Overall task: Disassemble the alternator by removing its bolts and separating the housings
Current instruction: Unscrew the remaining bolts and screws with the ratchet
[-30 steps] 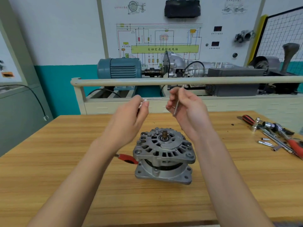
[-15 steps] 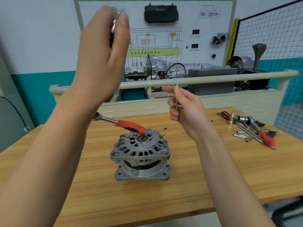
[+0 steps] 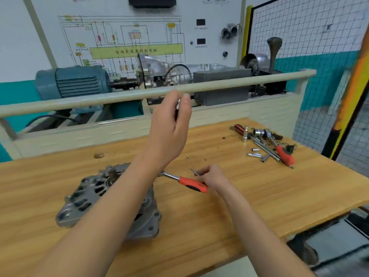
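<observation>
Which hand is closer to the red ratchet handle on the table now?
The right hand, holding a thin bolt, is low at the grip end of the ratchet handle. The left hand is raised well above it, pinching a small metal piece.

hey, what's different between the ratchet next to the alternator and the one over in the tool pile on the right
The near ratchet lies alone beside the alternator, its handle under the right hand; the far ratchet lies untouched among loose sockets and other tools. The near ratchet's head is partly hidden behind the left forearm; the far ratchet's head shows. Both have red and black handles, metal shanks, and rest flat on the wooden bench.
</observation>
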A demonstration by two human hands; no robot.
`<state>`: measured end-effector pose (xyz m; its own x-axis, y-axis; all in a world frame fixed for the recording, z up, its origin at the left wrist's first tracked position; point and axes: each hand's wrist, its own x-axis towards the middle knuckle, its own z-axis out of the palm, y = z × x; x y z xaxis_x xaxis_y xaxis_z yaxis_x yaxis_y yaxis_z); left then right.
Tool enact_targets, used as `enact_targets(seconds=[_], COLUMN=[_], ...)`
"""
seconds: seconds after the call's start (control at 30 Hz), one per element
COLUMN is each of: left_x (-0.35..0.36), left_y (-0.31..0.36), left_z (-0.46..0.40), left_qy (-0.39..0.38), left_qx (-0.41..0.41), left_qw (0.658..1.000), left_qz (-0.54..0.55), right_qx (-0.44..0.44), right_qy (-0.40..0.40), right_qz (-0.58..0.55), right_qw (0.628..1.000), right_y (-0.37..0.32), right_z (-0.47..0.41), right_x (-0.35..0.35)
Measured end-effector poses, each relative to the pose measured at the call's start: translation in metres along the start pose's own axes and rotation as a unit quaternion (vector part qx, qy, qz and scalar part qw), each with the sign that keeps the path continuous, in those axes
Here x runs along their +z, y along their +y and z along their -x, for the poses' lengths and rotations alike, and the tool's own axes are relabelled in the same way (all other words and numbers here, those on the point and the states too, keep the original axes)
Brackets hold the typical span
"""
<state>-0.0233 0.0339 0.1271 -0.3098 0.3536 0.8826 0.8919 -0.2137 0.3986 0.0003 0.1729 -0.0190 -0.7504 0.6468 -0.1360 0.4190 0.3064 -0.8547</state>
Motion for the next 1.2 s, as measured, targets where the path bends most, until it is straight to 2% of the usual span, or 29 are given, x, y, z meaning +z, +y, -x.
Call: enact_targets(seconds=[0.07, 0.17, 0.27, 0.43, 0.5, 0.57, 0.63, 0.73, 0.8, 0.87, 1.0, 1.2], left_x=[0.003, 0.001, 0.0, -0.006, -0.008, -0.012, -0.016, -0.025, -0.029, -0.032, -0.035, -0.037], left_y=[-0.015, -0.029, -0.029, -0.027, -0.024, -0.02, -0.017, -0.011, -0.004, 0.0, 0.008, 0.024], left_z=[0.005, 0.01, 0.01, 0.01, 0.01, 0.01, 0.011, 0.01, 0.01, 0.011, 0.01, -0.008], left_qy=[-0.02, -0.063, -0.106, -0.132, -0.144, -0.136, -0.129, -0.127, -0.124, -0.107, -0.088, -0.069], left_qx=[-0.034, -0.079, -0.116, -0.194, -0.228, -0.273, -0.312, -0.33, -0.342, -0.361, -0.363, -0.328], left_qw=[0.999, 0.994, 0.987, 0.969, 0.957, 0.942, 0.926, 0.914, 0.907, 0.896, 0.891, 0.901], left_qz=[0.012, 0.029, 0.028, 0.075, 0.104, 0.137, 0.17, 0.201, 0.212, 0.238, 0.257, 0.275], right_qx=[0.031, 0.024, -0.005, -0.019, -0.05, -0.113, -0.203, -0.351, -0.421, -0.453, -0.435, -0.427], right_qy=[0.039, 0.085, 0.089, 0.07, 0.111, 0.15, 0.143, 0.081, 0.058, 0.066, 0.099, 0.181], right_qz=[0.06, 0.1, 0.105, 0.106, 0.047, -0.115, -0.253, -0.33, -0.317, -0.271, -0.229, -0.187], right_qw=[0.997, 0.991, 0.99, 0.992, 0.991, 0.975, 0.935, 0.872, 0.848, 0.847, 0.865, 0.866], right_y=[0.01, 0.017, 0.018, 0.016, 0.003, -0.021, -0.052, -0.093, -0.111, -0.122, -0.132, -0.15], right_z=[-0.014, -0.022, -0.023, -0.021, -0.011, 0.009, 0.035, 0.076, 0.097, 0.108, 0.117, 0.126], right_x=[0.012, 0.024, 0.031, 0.028, 0.02, 0.008, -0.008, -0.028, -0.033, -0.031, -0.03, -0.042])
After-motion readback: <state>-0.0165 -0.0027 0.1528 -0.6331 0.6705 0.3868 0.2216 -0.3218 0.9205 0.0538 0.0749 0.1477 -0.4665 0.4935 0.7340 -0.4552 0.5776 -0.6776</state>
